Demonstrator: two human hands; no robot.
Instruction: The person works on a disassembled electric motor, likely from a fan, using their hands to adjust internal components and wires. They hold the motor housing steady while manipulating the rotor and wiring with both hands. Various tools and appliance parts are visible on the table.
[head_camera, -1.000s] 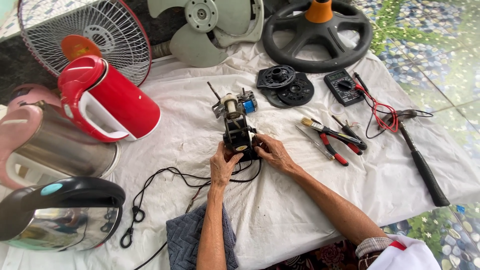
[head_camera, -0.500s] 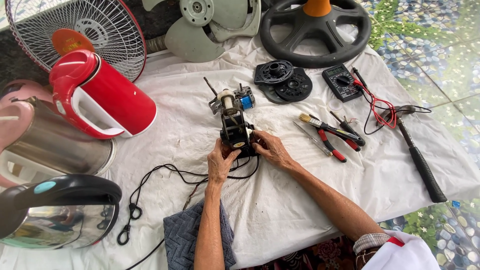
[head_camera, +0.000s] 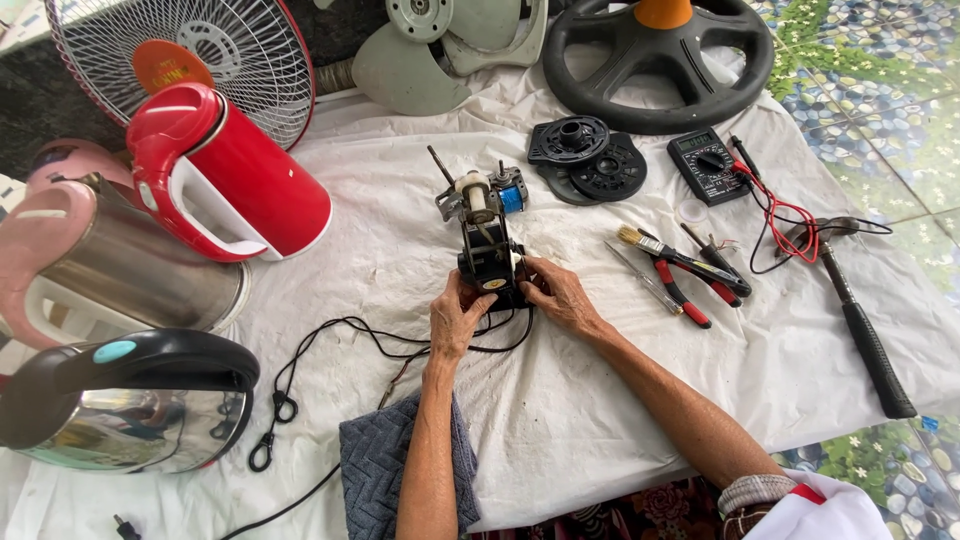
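Item: small fan motor (head_camera: 488, 245), black metal block, cream spindle, blue coil; mid white cloth (head_camera: 600, 400), position unchanged since earlier frame. Left hand (head_camera: 455, 318), right hand (head_camera: 556, 292) still clamp fingers on motor's near end, grip unchanged. Adjacent: glossy red kettle (head_camera: 235, 180), red-handled pliers (head_camera: 680, 280), rubber-gripped hammer (head_camera: 865, 320).
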